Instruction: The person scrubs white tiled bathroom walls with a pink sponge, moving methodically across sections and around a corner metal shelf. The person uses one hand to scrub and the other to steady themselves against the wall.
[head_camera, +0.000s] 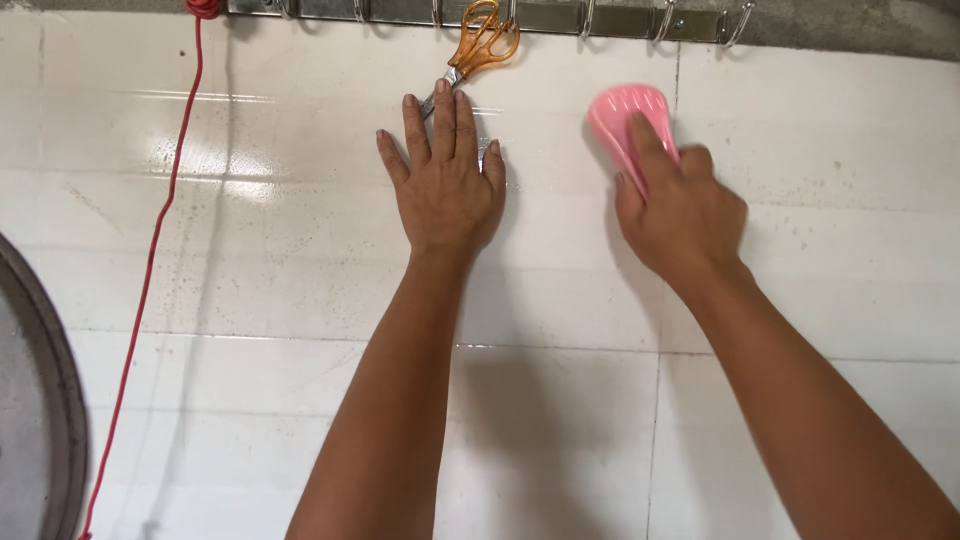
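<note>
My left hand (445, 185) lies flat, fingers together, pressed against a white tiled wall (280, 260) just below a pair of orange-handled scissors (480, 45). My right hand (680, 205) grips a pink plastic scrubbing brush (622, 115) and holds it against the tile to the right. The brush's underside is hidden against the wall.
A metal hook rail (600, 18) runs along the top of the wall, and the scissors hang from it. A red cord (150, 270) drops from the rail down the left side. A round grey metal pan edge (40, 400) shows at far left.
</note>
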